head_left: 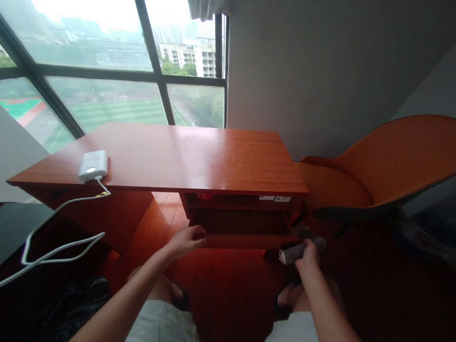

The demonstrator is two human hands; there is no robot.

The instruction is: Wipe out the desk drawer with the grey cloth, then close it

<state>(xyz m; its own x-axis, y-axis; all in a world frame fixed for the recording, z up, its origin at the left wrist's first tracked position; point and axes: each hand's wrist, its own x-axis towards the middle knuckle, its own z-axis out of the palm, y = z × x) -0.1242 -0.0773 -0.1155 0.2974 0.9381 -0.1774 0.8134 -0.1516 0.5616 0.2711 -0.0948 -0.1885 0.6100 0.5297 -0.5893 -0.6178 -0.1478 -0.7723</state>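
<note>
A wooden desk drawer [238, 242] is pulled out below the reddish-brown desk top. My left hand [186, 240] is at the left end of the drawer front, its fingers curled over the edge. To the right of the drawer, my right hand [308, 256] is closed around a grey cloth [293, 253], which looks bunched up and has a paler end. Part of the cloth sticks out behind the hand. The inside of the drawer is dark, and its contents cannot be made out.
A white box-shaped device [94, 165] with a white cable [64, 206] stands on the left of the desk [195, 157]. An orange chair [410, 158] is at the right. A window [109, 50] rises behind. Black plastic [79, 303] lies low at the left.
</note>
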